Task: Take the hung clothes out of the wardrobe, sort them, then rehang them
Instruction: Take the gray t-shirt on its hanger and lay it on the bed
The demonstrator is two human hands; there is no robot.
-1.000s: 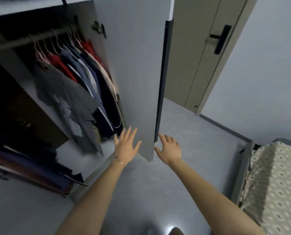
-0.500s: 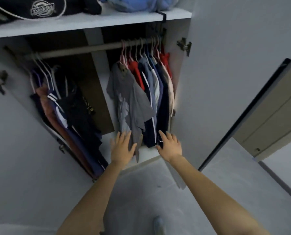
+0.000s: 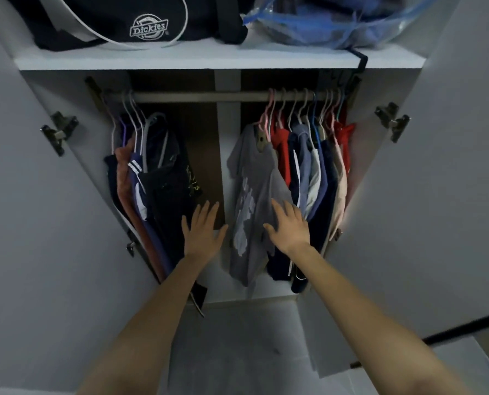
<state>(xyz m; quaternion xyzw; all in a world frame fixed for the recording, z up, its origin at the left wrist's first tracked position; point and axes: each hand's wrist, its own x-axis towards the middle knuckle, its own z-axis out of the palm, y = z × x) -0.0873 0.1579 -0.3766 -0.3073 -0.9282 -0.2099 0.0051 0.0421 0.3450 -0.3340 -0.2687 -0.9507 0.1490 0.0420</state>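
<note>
The wardrobe stands open with a hanging rail [image 3: 203, 96] across it. On the right hang several garments: a grey printed T-shirt [image 3: 252, 195] in front, then red [image 3: 283, 143], blue and beige tops. On the left hangs a second bunch [image 3: 152, 189] of dark, navy and rust clothes. My left hand [image 3: 202, 232] is stretched out with straight fingers between the two bunches, holding nothing. My right hand [image 3: 290, 226] has its fingers spread in front of the grey T-shirt's right side, at or just short of the cloth.
A white shelf [image 3: 180, 62] above the rail bears a dark Dickies bag [image 3: 123, 21] and a clear bag of blue fabric [image 3: 337, 21]. Both doors [image 3: 23, 223] [image 3: 437, 195] stand open on either side. Grey floor [image 3: 237, 352] lies below.
The view swung left from the right door to face the wardrobe squarely. Both hands rose and reached in towards the hanging clothes, staying open.
</note>
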